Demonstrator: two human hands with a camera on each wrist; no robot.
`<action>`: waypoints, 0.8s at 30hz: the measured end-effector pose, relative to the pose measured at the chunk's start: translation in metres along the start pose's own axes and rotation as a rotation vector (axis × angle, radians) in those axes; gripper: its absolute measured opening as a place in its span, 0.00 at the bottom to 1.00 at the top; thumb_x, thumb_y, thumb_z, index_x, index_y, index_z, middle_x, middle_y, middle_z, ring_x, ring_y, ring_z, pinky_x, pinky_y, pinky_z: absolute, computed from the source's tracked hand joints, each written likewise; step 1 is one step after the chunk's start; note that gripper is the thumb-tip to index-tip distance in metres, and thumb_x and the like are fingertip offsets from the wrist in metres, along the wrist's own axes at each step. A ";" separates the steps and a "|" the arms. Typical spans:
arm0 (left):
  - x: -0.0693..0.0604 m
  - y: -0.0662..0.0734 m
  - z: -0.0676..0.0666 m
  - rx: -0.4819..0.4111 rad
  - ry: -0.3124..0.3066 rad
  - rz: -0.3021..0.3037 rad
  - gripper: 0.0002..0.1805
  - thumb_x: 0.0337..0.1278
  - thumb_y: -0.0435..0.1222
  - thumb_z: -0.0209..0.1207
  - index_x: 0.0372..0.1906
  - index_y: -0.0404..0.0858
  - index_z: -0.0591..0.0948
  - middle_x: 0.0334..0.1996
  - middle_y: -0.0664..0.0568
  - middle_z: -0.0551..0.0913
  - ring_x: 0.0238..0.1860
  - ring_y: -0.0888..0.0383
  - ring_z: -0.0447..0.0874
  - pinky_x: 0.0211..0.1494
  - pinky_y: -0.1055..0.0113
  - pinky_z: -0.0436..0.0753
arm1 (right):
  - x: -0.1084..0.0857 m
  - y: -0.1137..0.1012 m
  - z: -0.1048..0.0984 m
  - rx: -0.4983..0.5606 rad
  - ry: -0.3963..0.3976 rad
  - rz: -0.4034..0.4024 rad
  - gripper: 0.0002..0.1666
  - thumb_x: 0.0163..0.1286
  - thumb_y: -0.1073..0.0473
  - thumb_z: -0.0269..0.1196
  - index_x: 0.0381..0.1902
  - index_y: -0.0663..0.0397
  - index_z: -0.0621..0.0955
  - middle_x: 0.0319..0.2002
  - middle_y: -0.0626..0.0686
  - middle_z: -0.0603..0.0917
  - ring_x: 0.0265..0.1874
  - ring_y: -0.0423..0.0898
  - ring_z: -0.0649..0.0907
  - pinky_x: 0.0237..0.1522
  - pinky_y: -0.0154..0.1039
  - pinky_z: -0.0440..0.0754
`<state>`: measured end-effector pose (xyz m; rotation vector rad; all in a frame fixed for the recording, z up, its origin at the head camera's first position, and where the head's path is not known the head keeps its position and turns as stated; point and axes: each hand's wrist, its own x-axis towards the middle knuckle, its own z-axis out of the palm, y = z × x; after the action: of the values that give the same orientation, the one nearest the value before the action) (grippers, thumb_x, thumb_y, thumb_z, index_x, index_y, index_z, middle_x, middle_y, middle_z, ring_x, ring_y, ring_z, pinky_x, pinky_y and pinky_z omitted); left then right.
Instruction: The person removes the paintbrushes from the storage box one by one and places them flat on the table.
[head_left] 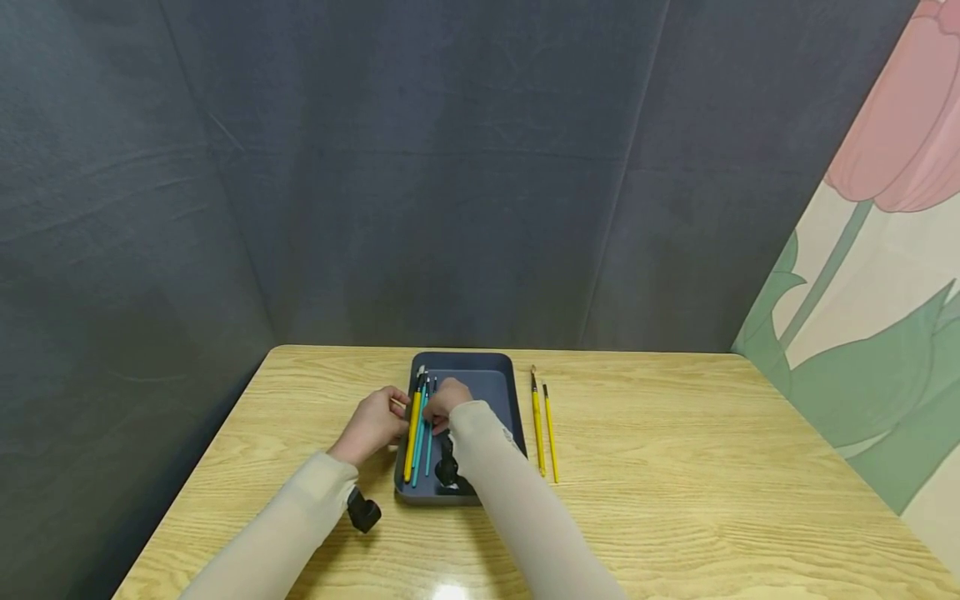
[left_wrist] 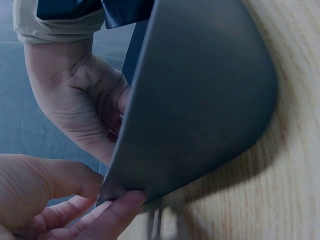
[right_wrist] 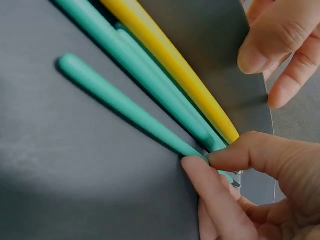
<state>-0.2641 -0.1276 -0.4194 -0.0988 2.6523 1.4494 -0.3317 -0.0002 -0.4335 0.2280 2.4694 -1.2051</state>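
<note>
A dark grey tray (head_left: 491,387) sits on the table with a yellow paintbrush (head_left: 412,437) and several teal paintbrushes along its left side. My right hand (head_left: 448,397) reaches into the tray. In the right wrist view its thumb and index finger pinch the thin end of a teal paintbrush (right_wrist: 117,102), whose thicker handle end lies on the tray floor. Another teal paintbrush (right_wrist: 135,75) lies beside the yellow one. My left hand (head_left: 377,423) holds the tray's left rim, thumb at the edge and fingers against the outer wall (left_wrist: 200,85) in the left wrist view.
Two yellow paintbrushes, a thicker one (head_left: 537,429) and a thinner one (head_left: 551,437), lie on the wooden table (head_left: 675,467) right of the tray. A dark cloth (head_left: 450,183) hangs behind and at the left. A flower-patterned panel (head_left: 862,275) stands at the right.
</note>
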 end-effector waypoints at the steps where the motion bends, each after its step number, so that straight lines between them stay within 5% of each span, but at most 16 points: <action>1: 0.000 0.000 0.000 0.001 0.000 -0.001 0.22 0.46 0.21 0.60 0.51 0.29 0.75 0.36 0.42 0.77 0.29 0.55 0.79 0.29 0.65 0.84 | 0.000 0.000 0.000 0.001 -0.003 -0.001 0.11 0.51 0.73 0.67 0.17 0.63 0.75 0.14 0.54 0.74 0.11 0.46 0.80 0.18 0.35 0.83; 16: 0.002 -0.002 0.000 -0.006 -0.003 -0.004 0.23 0.44 0.20 0.60 0.52 0.30 0.75 0.39 0.40 0.78 0.31 0.54 0.80 0.30 0.64 0.85 | -0.010 0.004 -0.017 0.164 -0.110 -0.016 0.09 0.54 0.73 0.65 0.19 0.63 0.76 0.19 0.55 0.76 0.17 0.45 0.79 0.28 0.38 0.87; 21: 0.001 -0.002 0.000 -0.012 0.002 0.008 0.24 0.43 0.20 0.59 0.51 0.29 0.75 0.38 0.40 0.78 0.30 0.54 0.79 0.29 0.65 0.85 | -0.017 0.003 -0.029 0.190 -0.167 -0.019 0.02 0.57 0.71 0.65 0.28 0.67 0.82 0.21 0.54 0.77 0.19 0.44 0.81 0.34 0.38 0.87; 24: 0.001 -0.002 0.000 -0.012 0.000 0.007 0.24 0.43 0.20 0.59 0.51 0.29 0.75 0.39 0.39 0.78 0.30 0.54 0.79 0.29 0.65 0.84 | -0.016 0.003 -0.036 0.208 -0.221 -0.036 0.08 0.59 0.70 0.64 0.37 0.71 0.83 0.21 0.54 0.78 0.20 0.43 0.81 0.32 0.36 0.87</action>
<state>-0.2646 -0.1284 -0.4212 -0.0913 2.6472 1.4675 -0.3258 0.0304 -0.4091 0.0997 2.1701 -1.4223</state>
